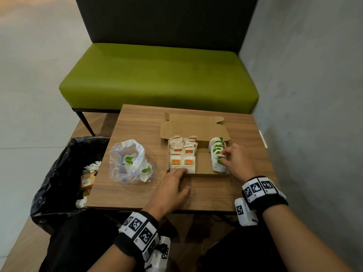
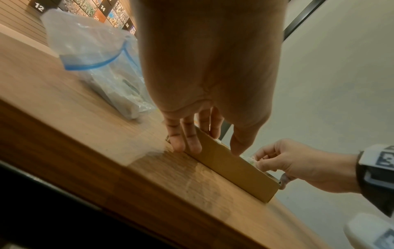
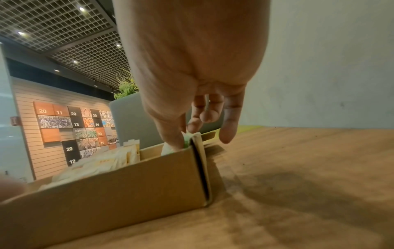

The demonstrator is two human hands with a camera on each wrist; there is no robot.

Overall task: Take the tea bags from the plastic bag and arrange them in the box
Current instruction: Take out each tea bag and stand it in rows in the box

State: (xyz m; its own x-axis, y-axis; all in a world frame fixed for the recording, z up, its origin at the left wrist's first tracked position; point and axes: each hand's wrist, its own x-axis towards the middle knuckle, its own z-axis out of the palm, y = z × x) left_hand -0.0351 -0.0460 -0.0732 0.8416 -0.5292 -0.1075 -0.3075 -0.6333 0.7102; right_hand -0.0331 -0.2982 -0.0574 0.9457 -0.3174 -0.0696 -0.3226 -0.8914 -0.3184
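Right grip (image 1: 233, 160) pinching a green-tag tea bag (image 1: 220, 157) in the row at 3 o'clock inside the box (image 1: 204, 167). Left grip (image 1: 172, 185) flat, fingers straight on the box's near wall at 7 o'clock. Plastic bag (image 1: 129, 161) at 9 o'clock on the bench (image 1: 137, 134), more bags inside.

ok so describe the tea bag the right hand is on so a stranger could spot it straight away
On the wooden table lies an open cardboard box with tea bags in rows. Go to the row of green-tagged bags along its right wall. The one meant is near the front, pinched by the right hand, unlike its untouched neighbours.
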